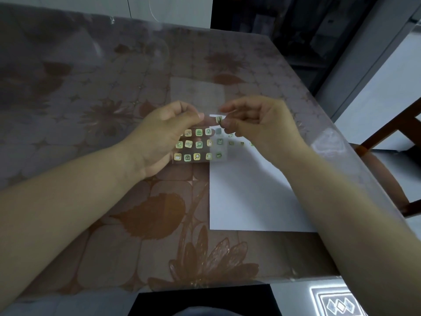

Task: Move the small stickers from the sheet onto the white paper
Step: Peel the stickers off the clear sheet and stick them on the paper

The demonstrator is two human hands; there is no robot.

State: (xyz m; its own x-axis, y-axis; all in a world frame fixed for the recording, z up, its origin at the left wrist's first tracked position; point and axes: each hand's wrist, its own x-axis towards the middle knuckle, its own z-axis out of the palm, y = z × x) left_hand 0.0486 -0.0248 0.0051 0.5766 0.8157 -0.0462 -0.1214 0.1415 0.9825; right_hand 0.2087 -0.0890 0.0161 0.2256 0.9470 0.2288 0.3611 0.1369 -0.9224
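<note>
My left hand (163, 137) holds a clear sticker sheet (197, 144) by its top edge, above the table. The sheet carries three rows of small green and yellow square stickers. My right hand (257, 126) pinches one small green sticker (219, 119) at the sheet's top right corner. The white paper (246, 197) lies flat on the table under and in front of my right hand. A few small stickers (242, 143) lie in a row on the paper near its far edge, partly hidden by my right hand.
The table wears a brown flower-patterned cloth (114, 124) under clear plastic. Its right edge runs close to the paper. A wooden chair (391, 169) stands just past that edge. A patterned mat (337, 302) lies on the floor at the lower right.
</note>
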